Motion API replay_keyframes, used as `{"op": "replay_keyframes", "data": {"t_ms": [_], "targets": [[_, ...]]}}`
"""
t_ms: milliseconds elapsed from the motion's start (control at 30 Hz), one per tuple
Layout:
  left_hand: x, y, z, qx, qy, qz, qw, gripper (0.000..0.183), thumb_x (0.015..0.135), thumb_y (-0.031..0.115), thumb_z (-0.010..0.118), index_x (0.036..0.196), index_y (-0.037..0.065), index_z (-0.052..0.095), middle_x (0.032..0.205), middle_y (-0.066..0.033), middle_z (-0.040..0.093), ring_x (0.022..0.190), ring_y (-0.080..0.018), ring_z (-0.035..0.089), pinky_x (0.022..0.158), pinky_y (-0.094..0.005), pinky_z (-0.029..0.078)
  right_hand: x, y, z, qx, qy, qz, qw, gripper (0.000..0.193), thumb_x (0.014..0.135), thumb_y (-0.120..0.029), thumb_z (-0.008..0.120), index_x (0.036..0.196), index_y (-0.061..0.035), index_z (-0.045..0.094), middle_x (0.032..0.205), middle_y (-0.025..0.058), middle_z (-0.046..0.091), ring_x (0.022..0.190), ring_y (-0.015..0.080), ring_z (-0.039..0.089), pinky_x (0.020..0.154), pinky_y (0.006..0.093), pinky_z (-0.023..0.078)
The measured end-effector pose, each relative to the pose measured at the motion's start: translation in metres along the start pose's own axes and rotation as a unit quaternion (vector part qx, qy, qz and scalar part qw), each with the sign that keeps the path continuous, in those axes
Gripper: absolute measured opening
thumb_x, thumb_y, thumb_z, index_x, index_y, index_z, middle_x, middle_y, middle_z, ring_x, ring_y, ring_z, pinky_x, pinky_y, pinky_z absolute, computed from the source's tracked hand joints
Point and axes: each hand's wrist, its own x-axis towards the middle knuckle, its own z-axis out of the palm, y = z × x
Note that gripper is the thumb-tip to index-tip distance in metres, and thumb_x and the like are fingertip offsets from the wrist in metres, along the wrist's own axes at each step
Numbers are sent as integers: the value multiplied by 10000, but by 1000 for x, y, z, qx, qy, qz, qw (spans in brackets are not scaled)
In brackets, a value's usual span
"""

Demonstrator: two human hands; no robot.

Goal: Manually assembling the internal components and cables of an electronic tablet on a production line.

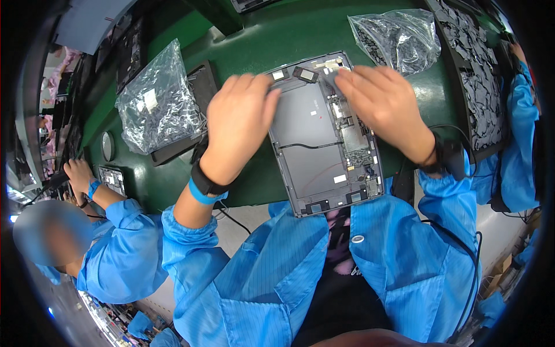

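Note:
An opened tablet housing (300, 124) lies in front of me, its near end at the table's front edge. Inside it are a grey bare panel, a black cable across the middle and a circuit board (354, 139) along the right side. At its far left corner is my left hand (238, 118), fingers curled and thumb over the housing's edge; whatever they grip is hidden. My right hand (384, 104) reaches over the far right corner, fingertips pinched together by a small pale part. What sits between them cannot be made out. A small black square part (304, 74) lies between both hands.
A clear plastic bag of dark parts (156, 110) rests on a black tray (202, 87) to the left. Another such bag (399, 40) lies far right, beside a long tray of black pieces (483, 95). At left, a co-worker's hand (79, 173) is near another device (113, 180).

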Motion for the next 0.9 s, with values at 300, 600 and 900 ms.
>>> {"op": "replay_keyframes", "data": {"t_ms": [300,600,900], "targets": [[41,18,43,-110,74,139,981,210,835,141,668,1007,30,622,1020,-128,590,972,-329,561,858,-407,457,-21,-17,-22,135,-87,45,986,261,732,-147,694,963,-27,673,1002,73,677,936,244,624,789,363,495],[36,14,39,-99,67,145,982,181,827,202,683,809,33,625,826,-95,574,863,-294,546,768,-404,446,-7,104,32,10,-110,226,968,109,819,-157,659,905,-103,699,886,48,682,865,276,622,737,381,506],[-8,2,22,-122,77,109,984,164,787,93,709,933,26,676,1064,-99,629,1033,-307,578,894,-423,468,2,102,61,45,-78,214,973,114,818,-128,663,924,-87,672,867,80,631,855,296,619,731,390,502]]}}
